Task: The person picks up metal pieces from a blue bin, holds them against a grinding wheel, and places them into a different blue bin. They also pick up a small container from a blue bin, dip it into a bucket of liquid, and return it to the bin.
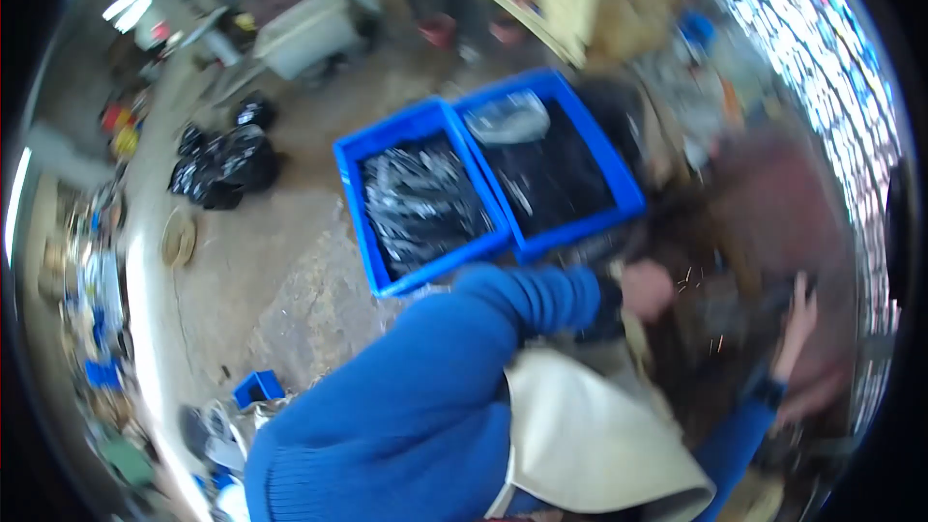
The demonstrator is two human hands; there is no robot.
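A: Head view, what are the hands doing?

B: It's blurred. The left hand (646,288), blue sleeve, looks curled into a loose fist just past the near corner of the right crate (556,166). Whether it holds anything, I cannot tell. The right hand (798,314) is raised, fingers stretched fairly wide, nothing visibly in it, over a dark reddish blur with a few sparks (698,280) between the hands.

A: And the crates?

B: Two blue ones, touching side by side on the floor. The left crate (418,195) is heaped with shiny metal pieces; the right one is mostly dark, little in it. By my judgement, much remains.
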